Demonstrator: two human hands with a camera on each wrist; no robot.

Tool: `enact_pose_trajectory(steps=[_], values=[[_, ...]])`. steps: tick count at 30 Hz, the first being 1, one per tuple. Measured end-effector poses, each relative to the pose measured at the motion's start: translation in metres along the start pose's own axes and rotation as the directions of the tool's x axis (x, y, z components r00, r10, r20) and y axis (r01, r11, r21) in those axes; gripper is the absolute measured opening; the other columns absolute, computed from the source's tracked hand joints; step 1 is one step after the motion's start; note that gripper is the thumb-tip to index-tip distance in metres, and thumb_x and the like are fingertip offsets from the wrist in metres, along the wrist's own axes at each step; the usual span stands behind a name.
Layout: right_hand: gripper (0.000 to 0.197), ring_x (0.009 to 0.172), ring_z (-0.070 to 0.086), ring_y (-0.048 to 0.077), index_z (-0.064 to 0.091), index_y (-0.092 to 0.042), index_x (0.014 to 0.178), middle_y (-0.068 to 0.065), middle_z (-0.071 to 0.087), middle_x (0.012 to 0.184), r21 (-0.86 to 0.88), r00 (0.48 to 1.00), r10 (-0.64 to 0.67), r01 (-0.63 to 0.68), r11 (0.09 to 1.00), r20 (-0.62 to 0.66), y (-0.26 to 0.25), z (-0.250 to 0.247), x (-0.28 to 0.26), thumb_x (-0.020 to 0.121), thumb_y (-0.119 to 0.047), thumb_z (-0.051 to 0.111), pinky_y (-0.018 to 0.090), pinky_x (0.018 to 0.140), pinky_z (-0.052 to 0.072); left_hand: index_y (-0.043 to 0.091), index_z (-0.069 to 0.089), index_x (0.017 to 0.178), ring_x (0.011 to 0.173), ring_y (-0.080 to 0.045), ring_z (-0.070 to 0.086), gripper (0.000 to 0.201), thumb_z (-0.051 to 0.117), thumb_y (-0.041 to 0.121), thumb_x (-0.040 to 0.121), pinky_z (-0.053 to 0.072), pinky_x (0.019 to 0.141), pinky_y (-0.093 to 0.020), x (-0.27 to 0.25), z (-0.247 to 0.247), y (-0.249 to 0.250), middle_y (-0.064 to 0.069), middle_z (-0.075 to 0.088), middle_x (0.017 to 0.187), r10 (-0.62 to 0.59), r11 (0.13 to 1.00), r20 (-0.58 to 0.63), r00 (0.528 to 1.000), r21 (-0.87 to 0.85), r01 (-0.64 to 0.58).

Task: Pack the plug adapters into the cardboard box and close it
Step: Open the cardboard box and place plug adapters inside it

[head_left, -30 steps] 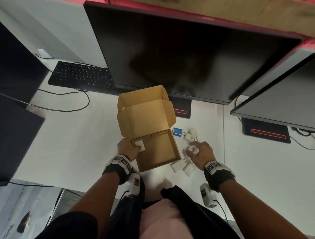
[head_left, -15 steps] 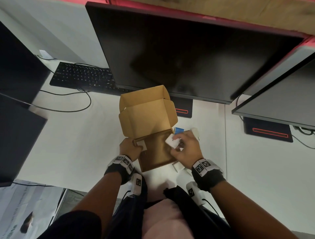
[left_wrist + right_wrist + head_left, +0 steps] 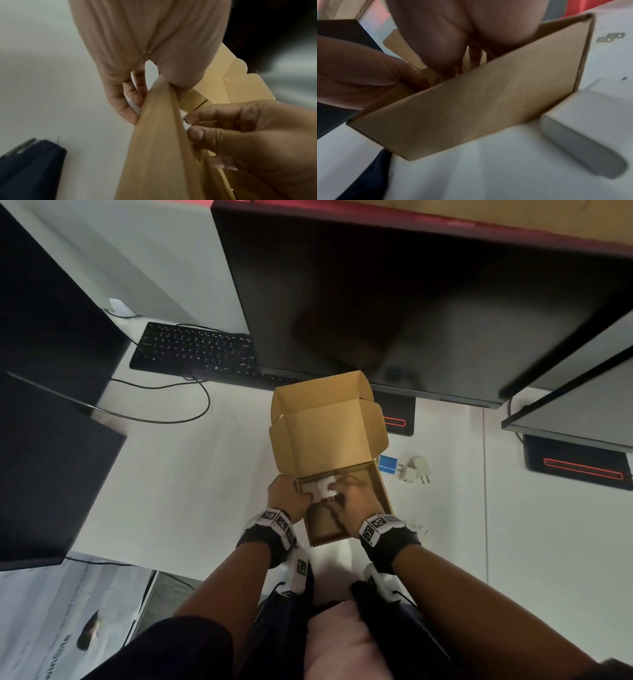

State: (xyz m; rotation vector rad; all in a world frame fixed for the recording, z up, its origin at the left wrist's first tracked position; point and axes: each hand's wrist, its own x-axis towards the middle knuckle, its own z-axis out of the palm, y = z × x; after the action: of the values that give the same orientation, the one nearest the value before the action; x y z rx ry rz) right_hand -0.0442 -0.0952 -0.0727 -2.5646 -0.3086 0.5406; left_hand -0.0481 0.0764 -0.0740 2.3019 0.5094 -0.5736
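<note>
Inside the cardboard box (image 3: pixel 346 529), far-left corner, the right hand (image 3: pixel 352 501) had carried over and pinched a white adapter (image 3: pixel 323 489) (others remained outside, right); the left hand (image 3: pixel 286 494) gripped the wall.

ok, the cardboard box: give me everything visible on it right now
The cardboard box is plain brown corrugated card, a shallow mailer type with a hinged lid. The lid stands open and upright at the far side, its side flaps and front tuck flap spread. The tray sits flat on the white desk below the monitor. The left hand grips its left wall, thumb inside; the right hand reaches into the tray, setting a white adapter into the far left corner. No print or tape is visible.
</note>
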Motion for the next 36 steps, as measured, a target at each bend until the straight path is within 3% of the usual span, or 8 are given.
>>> enact_pose_trajectory(steps=[3,9,13,17,23,30,33,36], values=[[0.039,0.118,0.052,0.026,0.061,-0.024,0.129,0.006,0.056,0.128,-0.049,0.996,-0.008,0.012,0.999,0.090,0.002,-0.007,-0.001,0.090,-0.029,0.062,0.037,0.103,0.044,0.012,0.062,0.087,0.091,-0.030,0.066,0.010,0.068,0.020,0.083,0.045,0.073,-0.029,0.002,0.003,0.003,-0.007,0.070,0.092,-0.013,0.999,-0.008,1.000,-0.040,0.013],[0.038,0.114,0.057,0.026,0.061,-0.024,0.130,0.008,0.060,0.126,0.018,0.985,-0.056,0.054,0.998,0.165,0.000,-0.029,-0.005,0.092,-0.017,0.055,0.035,0.100,0.045,0.017,0.069,0.113,0.105,-0.026,0.066,0.065,0.073,0.066,0.069,0.046,0.080,-0.028,0.015,0.022,-0.001,-0.005,0.070,0.115,-0.096,0.994,-0.059,0.994,-0.049,0.093],[0.024,0.094,0.063,0.017,0.071,-0.022,0.111,0.001,0.072,0.105,0.178,1.000,-0.004,0.001,0.984,0.016,0.010,-0.066,-0.018,0.094,-0.017,0.055,0.028,0.086,0.048,0.010,0.068,0.112,0.105,-0.025,0.066,0.066,0.081,0.059,0.069,0.049,0.081,-0.029,0.019,0.024,-0.001,-0.007,0.067,0.116,-0.180,0.981,-0.048,0.983,-0.081,0.175],[0.012,0.080,0.066,0.013,0.072,-0.027,0.099,-0.003,0.072,0.087,0.238,0.976,0.203,-0.179,0.955,-0.078,0.058,-0.097,-0.034,0.090,-0.025,0.066,0.027,0.082,0.051,0.011,0.071,0.110,0.106,-0.024,0.067,0.064,0.083,0.058,0.067,0.048,0.079,-0.026,0.023,0.027,-0.005,-0.006,0.069,0.115,-0.177,0.983,-0.057,0.982,-0.052,0.175],[0.045,0.090,0.057,0.006,0.064,-0.030,0.114,-0.005,0.060,0.110,0.054,0.929,0.306,-0.323,0.945,0.207,0.116,-0.100,-0.075,0.074,-0.042,0.083,0.013,0.073,0.040,0.006,0.072,0.107,0.106,-0.027,0.068,0.063,0.082,0.056,0.072,0.045,0.075,-0.027,0.025,0.029,-0.005,-0.010,0.069,0.115,-0.173,0.985,-0.085,0.981,0.002,0.174],[0.094,0.131,0.036,0.023,0.043,-0.037,0.140,0.002,0.033,0.141,-0.104,0.929,0.250,-0.230,0.968,0.274,0.114,-0.071,-0.088,0.057,-0.053,0.086,0.040,0.104,0.044,0.004,0.072,0.106,0.110,-0.029,0.066,0.064,0.079,0.059,0.074,0.050,0.084,-0.031,0.023,0.026,-0.003,-0.012,0.070,0.113,-0.149,0.983,-0.104,0.983,0.091,0.158],[0.097,0.132,0.030,0.025,0.036,-0.042,0.140,0.002,0.027,0.146,-0.185,0.943,0.236,-0.195,0.963,0.235,0.110,-0.062,-0.086,0.054,-0.066,0.077,0.044,0.104,0.043,0.003,0.073,0.104,0.107,-0.029,0.067,0.061,0.079,0.056,0.075,0.051,0.083,-0.031,0.020,0.024,0.000,-0.011,0.072,0.110,-0.139,0.984,-0.111,0.984,0.099,0.150],[0.077,0.128,0.032,0.027,0.042,-0.043,0.133,0.004,0.030,0.142,-0.252,0.962,0.191,-0.139,0.958,0.196,0.112,-0.053,-0.084,0.065,-0.065,0.070,0.045,0.102,0.044,0.003,0.073,0.104,0.106,-0.029,0.067,0.062,0.078,0.058,0.075,0.054,0.087,-0.035,0.020,0.023,-0.001,-0.012,0.072,0.110,-0.132,0.984,-0.106,0.986,0.110,0.143]])
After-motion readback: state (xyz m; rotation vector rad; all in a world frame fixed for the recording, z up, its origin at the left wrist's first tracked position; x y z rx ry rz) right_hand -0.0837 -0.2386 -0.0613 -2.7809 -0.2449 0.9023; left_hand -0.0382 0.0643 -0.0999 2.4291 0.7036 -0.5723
